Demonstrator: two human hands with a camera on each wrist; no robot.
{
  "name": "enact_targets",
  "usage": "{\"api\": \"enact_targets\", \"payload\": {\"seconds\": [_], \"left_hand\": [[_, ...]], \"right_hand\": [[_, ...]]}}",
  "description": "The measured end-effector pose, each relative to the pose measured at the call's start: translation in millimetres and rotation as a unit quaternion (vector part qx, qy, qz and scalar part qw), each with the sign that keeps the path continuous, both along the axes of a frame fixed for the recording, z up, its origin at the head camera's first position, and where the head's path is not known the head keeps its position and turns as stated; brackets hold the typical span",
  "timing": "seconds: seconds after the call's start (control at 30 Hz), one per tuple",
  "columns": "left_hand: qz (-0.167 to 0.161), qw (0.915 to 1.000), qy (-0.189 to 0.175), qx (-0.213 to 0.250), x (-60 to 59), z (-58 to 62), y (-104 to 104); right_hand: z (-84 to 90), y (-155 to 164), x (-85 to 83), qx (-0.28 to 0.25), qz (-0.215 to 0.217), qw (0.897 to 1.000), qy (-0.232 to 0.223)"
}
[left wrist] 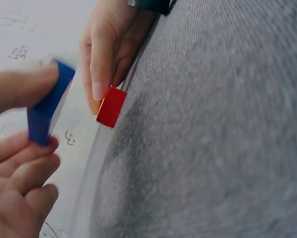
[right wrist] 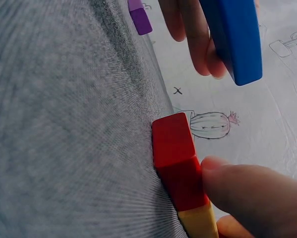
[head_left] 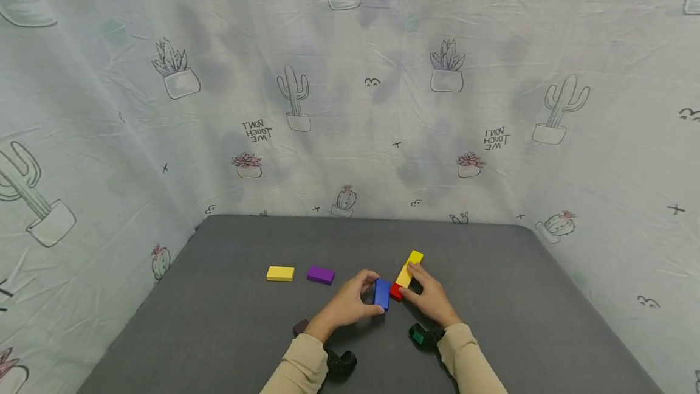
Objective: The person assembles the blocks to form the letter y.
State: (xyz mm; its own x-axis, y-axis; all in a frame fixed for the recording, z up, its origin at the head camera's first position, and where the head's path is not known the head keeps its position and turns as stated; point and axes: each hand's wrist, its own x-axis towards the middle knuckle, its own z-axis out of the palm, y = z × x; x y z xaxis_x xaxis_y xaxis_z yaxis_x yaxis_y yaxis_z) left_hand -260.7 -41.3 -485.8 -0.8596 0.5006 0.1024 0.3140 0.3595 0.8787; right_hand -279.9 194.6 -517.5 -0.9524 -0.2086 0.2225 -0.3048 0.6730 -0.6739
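The left hand (head_left: 350,304) pinches a blue block (head_left: 382,293) just above the bench (head_left: 219,333), beside the red block (head_left: 396,291). The right hand (head_left: 429,295) presses its fingers on the yellow row (head_left: 409,267).

In the head view the right hand (head_left: 429,298) covers most of the red block (head_left: 395,292), leaving only a corner at 9 o'clock of the hand, and hides the near end of the yellow block (head_left: 408,269). The left hand (head_left: 350,304) hides part of the blue block (head_left: 382,293). A dark block (head_left: 300,326) near the left sleeve (head_left: 298,366) is too small to identify. Both sleeves run off the bottom edge.

In the left wrist view the blue block is blurred and the left hand is cut off at the 9 o'clock edge.

In the right wrist view the yellow block is cut off at 6 o'clock, the purple block (right wrist: 140,16) at 12 o'clock.
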Motion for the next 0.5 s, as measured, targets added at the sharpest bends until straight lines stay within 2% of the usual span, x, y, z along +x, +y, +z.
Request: {"api": "enact_targets", "payload": {"seconds": [0.13,0.2,0.5], "left_hand": [[0.035,0.9991,0.021,0.012,-1.8,-1.3,1.0],[0.047,0.9985,0.021,0.018,-2.1,-0.9,1.0],[0.079,0.9963,0.021,0.027,-2.6,0.6,0.9]], "right_hand": [[-0.3,0.8,-1.0,0.001,0.001,1.0,0.005],[-0.1,1.0,-1.3,0.0,0.001,1.0,0.007],[-0.5,1.2,-2.2,0.005,0.002,1.0,0.006]]}}
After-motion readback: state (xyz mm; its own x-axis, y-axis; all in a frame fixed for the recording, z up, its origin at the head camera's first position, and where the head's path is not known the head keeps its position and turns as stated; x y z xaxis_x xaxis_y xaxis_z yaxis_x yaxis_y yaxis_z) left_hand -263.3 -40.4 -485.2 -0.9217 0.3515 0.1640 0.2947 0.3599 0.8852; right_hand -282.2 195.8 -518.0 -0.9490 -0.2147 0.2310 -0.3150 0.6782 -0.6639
